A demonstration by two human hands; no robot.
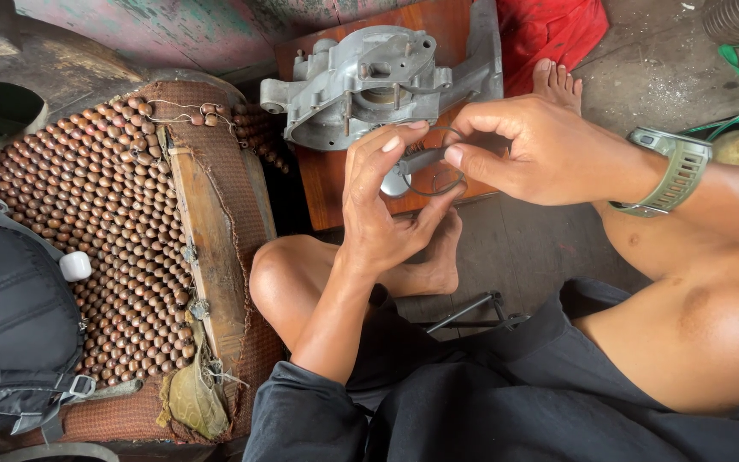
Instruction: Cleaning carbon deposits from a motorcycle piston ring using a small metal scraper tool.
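The left hand (pixel 378 205) and right hand (pixel 528 150) pinch a small dark rod (pixel 421 159) between fingertips, a thin wire ring (pixel 438 181) hanging just below. A grey metal casing (pixel 361 81) lies behind them.

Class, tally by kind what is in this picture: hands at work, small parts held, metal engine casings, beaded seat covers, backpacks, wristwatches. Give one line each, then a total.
Hands: 2, left hand and right hand
Small dark part held: 1
Grey engine casing: 1
Beaded seat cover: 1
Black backpack: 1
Green wristwatch: 1
Total: 7
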